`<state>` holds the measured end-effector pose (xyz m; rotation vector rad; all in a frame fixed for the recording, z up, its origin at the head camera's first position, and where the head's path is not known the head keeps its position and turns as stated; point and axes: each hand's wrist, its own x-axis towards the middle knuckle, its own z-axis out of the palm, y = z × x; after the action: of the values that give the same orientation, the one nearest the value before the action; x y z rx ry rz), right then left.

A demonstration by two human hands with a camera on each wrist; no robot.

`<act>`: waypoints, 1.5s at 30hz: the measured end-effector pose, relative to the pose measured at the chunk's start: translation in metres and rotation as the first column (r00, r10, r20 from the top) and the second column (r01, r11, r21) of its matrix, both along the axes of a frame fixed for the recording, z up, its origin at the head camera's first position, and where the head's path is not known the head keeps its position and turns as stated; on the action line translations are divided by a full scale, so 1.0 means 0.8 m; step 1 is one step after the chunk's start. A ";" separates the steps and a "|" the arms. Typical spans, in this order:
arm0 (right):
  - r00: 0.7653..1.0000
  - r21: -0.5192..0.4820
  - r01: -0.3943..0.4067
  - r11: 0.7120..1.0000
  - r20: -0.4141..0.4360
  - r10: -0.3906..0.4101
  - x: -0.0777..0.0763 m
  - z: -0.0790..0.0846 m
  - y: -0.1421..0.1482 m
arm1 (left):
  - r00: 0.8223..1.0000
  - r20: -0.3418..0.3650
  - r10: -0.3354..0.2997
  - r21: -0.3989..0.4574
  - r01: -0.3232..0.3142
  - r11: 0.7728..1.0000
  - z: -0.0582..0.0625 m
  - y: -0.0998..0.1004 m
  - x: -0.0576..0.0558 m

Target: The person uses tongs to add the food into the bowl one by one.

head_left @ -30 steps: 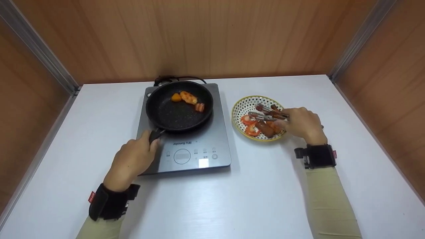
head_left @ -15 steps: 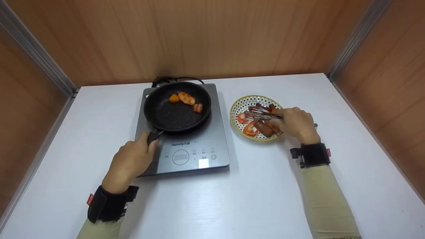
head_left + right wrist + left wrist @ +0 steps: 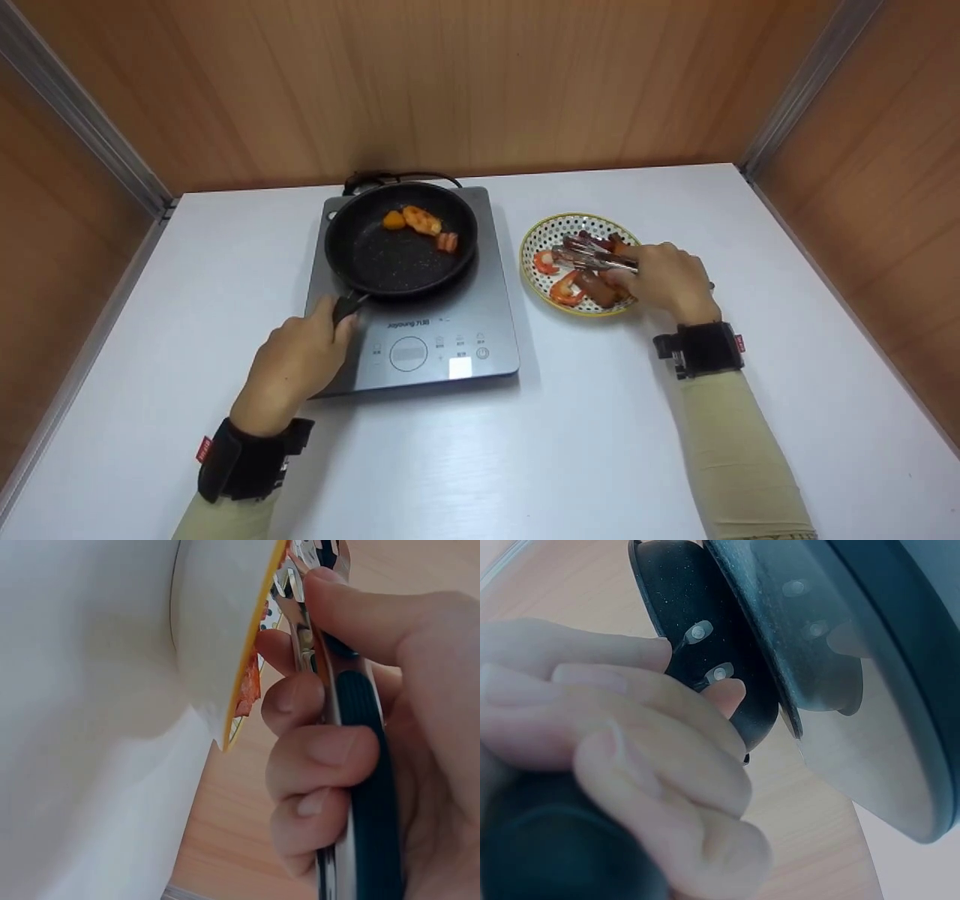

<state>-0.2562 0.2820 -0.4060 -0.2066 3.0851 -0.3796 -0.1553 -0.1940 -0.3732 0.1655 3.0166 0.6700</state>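
Bench (image 3: 420,465): smooth, white and faintly reflective, it spread to the near side, left and right of the cooktop (image 3: 465,311).
Cooktop: a flat grey slab, glossy, with printed controls towards its near edge; that slick look suggested the pan (image 3: 390,266) on it wanted steadying.
Pan: on the cooktop's far part, round, dark and pale-speckled; holding it level and still probably served you best.
Bowl (image 3: 534,251): right of the cooktop and apart from it, shallow and round, with a yellow rim and dotted inner wall; pressing hard on one side would likely have risked a skid or tip.
Hands: your left hand (image 3: 300,356) was curled round the black handle (image 3: 346,307) at the cooktop's left; your right hand (image 3: 670,277), right of the cooktop, was wrapped round the tongs (image 3: 600,260).
Tongs: right of the cooktop, shiny metal ends inside the bowl, dark grips in your palm; a low angle and an even squeeze seemed best. Whether they pinched food could not be told.
Sausage-like piece (image 3: 598,289): in the bowl right of the cooktop, brown and rounded; likely to roll, so better taken across its middle.
Curled piece (image 3: 568,289): beside it, red-orange and soft-looking, calling for a light pinch.
Orange lump (image 3: 394,220): in the pan on the cooktop, small and smooth.
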 end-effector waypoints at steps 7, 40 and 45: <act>1.000 0.003 0.005 1.000 -0.017 -0.004 0.001 -0.001 -0.003 | 1.000 -0.009 -0.002 0.002 0.002 1.000 0.000 0.000 0.000; 0.993 0.051 -0.007 0.999 -0.115 0.013 0.002 -0.004 -0.003 | 1.000 -0.004 0.005 -0.006 -0.005 1.000 -0.001 0.001 0.000; 0.993 0.061 0.000 0.998 -0.116 0.008 0.003 -0.003 -0.004 | 1.000 -0.012 0.000 -0.014 0.000 1.000 -0.001 0.001 0.001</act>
<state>-0.2538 0.2790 -0.4087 -0.2416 3.2044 -0.2827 -0.1547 -0.1934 -0.3740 0.1695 3.0320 0.6506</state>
